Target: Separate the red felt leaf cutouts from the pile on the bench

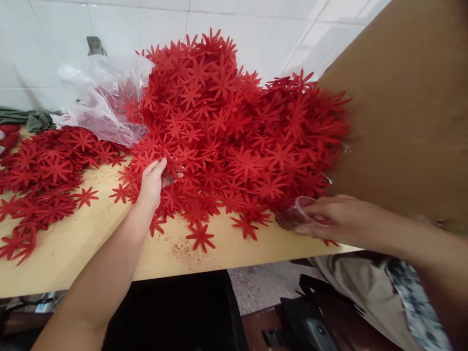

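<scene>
A large heap of red star-shaped flower cutouts (219, 122) is piled against the tiled wall. At its left front, my left hand (153, 178) pinches one red flower cutout (173, 165) between thumb and fingers. My right hand (336, 219) is wrapped around a clear plastic cup (305, 204), tilted on its side near the table's front right edge. The cup's lower end is dark, and what it contains, if anything, I cannot make out. Single cutouts (201, 237) lie flat on the wood in front of the heap.
A second pile of red cutouts (47, 170) spreads over the left of the table (109, 234). Behind it are a crumpled clear plastic bag (106, 107) and dark green cloth (40, 121). A brown board (395, 122) stands at the right. Below the edge is a black seat (175, 312).
</scene>
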`<state>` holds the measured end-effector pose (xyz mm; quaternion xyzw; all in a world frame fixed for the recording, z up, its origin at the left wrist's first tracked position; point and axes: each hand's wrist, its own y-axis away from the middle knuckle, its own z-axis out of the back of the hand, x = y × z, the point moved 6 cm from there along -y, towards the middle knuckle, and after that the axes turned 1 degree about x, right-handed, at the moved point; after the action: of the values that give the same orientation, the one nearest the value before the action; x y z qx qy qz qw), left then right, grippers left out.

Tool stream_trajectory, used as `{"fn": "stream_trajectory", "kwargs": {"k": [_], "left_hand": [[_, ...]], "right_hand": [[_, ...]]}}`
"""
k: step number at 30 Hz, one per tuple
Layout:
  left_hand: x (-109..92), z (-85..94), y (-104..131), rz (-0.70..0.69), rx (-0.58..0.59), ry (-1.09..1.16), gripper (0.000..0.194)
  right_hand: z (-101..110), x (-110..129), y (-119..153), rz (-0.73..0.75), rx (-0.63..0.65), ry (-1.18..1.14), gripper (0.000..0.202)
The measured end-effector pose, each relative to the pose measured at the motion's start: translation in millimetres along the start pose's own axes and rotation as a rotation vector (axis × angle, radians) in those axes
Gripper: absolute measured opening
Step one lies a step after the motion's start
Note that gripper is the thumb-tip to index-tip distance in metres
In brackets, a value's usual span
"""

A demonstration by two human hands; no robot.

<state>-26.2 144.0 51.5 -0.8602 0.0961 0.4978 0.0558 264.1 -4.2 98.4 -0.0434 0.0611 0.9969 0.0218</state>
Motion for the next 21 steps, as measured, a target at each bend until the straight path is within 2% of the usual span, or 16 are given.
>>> {"fn": "stream_trajectory", "kwargs": {"k": [2,3,4,6,9,12,14,19,21], "left_hand": [[2,-3.0,0,0.016,0.047,0.012,0.019],[3,-5.0,1,0.022,0.07,0.021,0.019],[4,-6.8,1,0.026,0.084,0.034,0.019],[7,-9.2,3,0.035,0.081,0.067,0.017],[13,-13.2,7,0.06,0.074,0.095,0.019],[17,-19.3,11,0.061,0.127,0.09,0.024],[17,-21.0,11,0.042,0.139,0.112,0.024],[19,-20.4,8,0.033,0.14,0.207,0.017],[21,-18.7,7,0.038,0.132,0.204,0.015]], "right_hand": [[13,10,0,0.022,-0.053,-0.046,0.014],[24,19,-2,0.008,-0.156,-0.073,0.019],[34,31,-5,-0.012,-0.265,-0.142,0.023],[43,66,-19,0.021,-0.37,-0.414,0.029],[39,123,-53,0.094,-0.468,-0.789,0.038],[27,163,-84,0.168,-0.476,-0.981,0.02],[20,172,-96,0.135,-0.51,-1.02,0.012],[10,172,-105,0.102,-0.518,-1.08,0.015],[7,173,-107,0.118,-0.508,-1.203,0.013]]}}
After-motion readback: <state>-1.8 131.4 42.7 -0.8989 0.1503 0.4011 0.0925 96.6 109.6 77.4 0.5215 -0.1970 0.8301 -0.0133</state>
